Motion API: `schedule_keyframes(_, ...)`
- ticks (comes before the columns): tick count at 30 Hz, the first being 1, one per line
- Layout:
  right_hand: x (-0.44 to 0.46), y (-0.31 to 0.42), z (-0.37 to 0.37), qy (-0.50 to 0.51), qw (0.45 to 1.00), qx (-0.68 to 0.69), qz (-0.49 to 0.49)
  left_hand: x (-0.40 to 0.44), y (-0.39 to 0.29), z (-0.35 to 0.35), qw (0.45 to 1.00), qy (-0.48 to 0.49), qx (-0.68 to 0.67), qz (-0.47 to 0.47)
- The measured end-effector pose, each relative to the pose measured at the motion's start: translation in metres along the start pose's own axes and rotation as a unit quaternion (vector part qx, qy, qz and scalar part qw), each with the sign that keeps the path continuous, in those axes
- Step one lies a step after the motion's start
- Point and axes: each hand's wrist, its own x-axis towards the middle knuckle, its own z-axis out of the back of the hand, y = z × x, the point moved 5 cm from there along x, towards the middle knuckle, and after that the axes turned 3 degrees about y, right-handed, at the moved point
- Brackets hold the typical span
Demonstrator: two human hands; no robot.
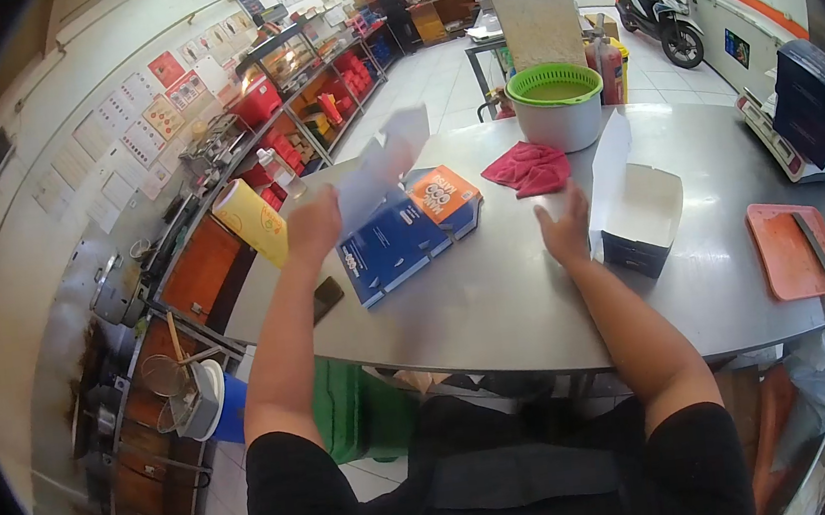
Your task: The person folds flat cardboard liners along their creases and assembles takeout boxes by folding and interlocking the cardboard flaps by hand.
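Note:
My left hand [313, 223] is closed on the edge of a white flat sheet [383, 165], which is smeared by motion and could be a carton blank. Below that sheet lies a stack of flat blue and orange printed cartons [401, 244] on the steel table. My right hand [565, 226] is raised over the tabletop with its fingers apart and nothing in it. Just right of it stands a folded box [642, 218], white inside and dark blue outside, its lid up. A crumpled red cloth [529, 167] lies beyond my right hand.
A white pot with a green basket [555, 87] stands at the table's far edge. To the right are an orange tray [792, 253] with a knife [816, 250] across it, and a scale [782, 133]. A yellow roll [253, 219] is at the left; a person [395, 13] stands far back.

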Motion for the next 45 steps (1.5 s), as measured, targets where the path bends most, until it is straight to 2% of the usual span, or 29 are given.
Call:
schedule_keyframes(2,0.008,-0.010,0.006,-0.073,0.997,0.006,-0.016,0.007,0.000,0.039,0.997,-0.056,-0.039,0.026)
schedule_keyframes(3,0.010,-0.015,0.007,-0.109,0.994,0.009,-0.024,0.008,0.003,0.048,0.991,-0.082,-0.103,0.036)
schedule_keyframes(4,0.013,-0.011,0.016,-0.094,0.992,-0.011,-0.083,0.009,0.009,0.056,0.979,-0.108,-0.167,0.045)
schedule_keyframes(5,0.016,-0.001,0.031,-0.106,0.987,0.028,-0.120,0.010,0.016,0.062,0.963,-0.133,-0.230,0.052)
schedule_keyframes(6,0.018,0.008,0.046,-0.118,0.978,0.068,-0.157,0.011,0.036,0.047,0.932,-0.070,-0.339,0.104)
schedule_keyframes(7,0.024,0.002,0.053,-0.147,0.973,0.076,-0.158,0.005,0.034,0.045,0.882,-0.078,-0.439,0.153)
schedule_keyframes(9,0.033,-0.007,0.071,-0.194,0.963,0.089,-0.167,-0.019,0.013,0.038,0.741,-0.091,-0.618,0.246)
schedule_keyframes(11,0.039,-0.014,0.091,-0.228,0.951,0.100,-0.182,-0.048,-0.011,0.013,0.667,-0.021,-0.695,0.267)
schedule_keyframes(12,0.041,-0.019,0.100,-0.205,0.946,0.104,-0.228,-0.065,-0.034,0.002,0.621,0.003,-0.730,0.285)
schedule_keyframes(13,0.041,-0.024,0.105,-0.184,0.938,0.107,-0.275,-0.084,-0.039,-0.036,0.602,0.039,-0.741,0.294)
schedule_keyframes(14,0.040,-0.023,0.109,-0.195,0.943,0.089,-0.255,-0.102,-0.045,-0.074,0.581,0.077,-0.751,0.302)
schedule_keyframes(16,0.034,-0.022,0.104,-0.214,0.950,0.049,-0.220,-0.141,-0.088,-0.082,0.645,0.148,-0.673,0.330)
schedule_keyframes(19,0.048,-0.081,0.072,-0.230,0.969,-0.037,-0.079,-0.182,-0.124,-0.117,0.540,0.341,-0.699,0.323)
schedule_keyframes(21,0.039,-0.057,0.062,-0.197,0.980,0.009,-0.034,-0.192,-0.142,-0.123,0.523,0.336,-0.724,0.300)
schedule_keyframes(23,0.037,-0.051,0.052,-0.141,0.990,-0.002,0.017,-0.184,-0.151,-0.101,0.511,0.336,-0.735,0.294)
schedule_keyframes(27,0.036,-0.044,0.052,-0.073,0.996,0.025,-0.039,-0.164,-0.138,-0.106,0.595,0.306,-0.707,0.229)
schedule_keyframes(31,0.038,-0.046,0.056,-0.075,0.994,0.040,-0.075,-0.155,-0.133,-0.103,0.592,0.266,-0.713,0.266)
schedule_keyframes(34,0.037,-0.047,0.061,-0.091,0.991,0.049,-0.084,-0.145,-0.119,-0.093,0.762,0.272,-0.560,0.178)
schedule_keyframes(36,0.040,-0.046,0.056,-0.096,0.991,0.054,-0.075,-0.134,-0.100,-0.080,0.890,0.191,-0.407,0.073)
schedule_keyframes(37,0.041,-0.051,0.055,-0.094,0.992,0.056,-0.068,-0.130,-0.088,-0.076,0.936,0.146,-0.318,0.022)
schedule_keyframes(40,0.041,-0.051,0.054,-0.084,0.993,0.055,-0.069,-0.118,-0.045,-0.089,0.975,0.109,-0.177,-0.080)
schedule_keyframes(45,0.043,-0.049,0.056,-0.071,0.991,0.065,-0.088,-0.114,0.002,-0.111,0.950,0.196,-0.242,-0.011)
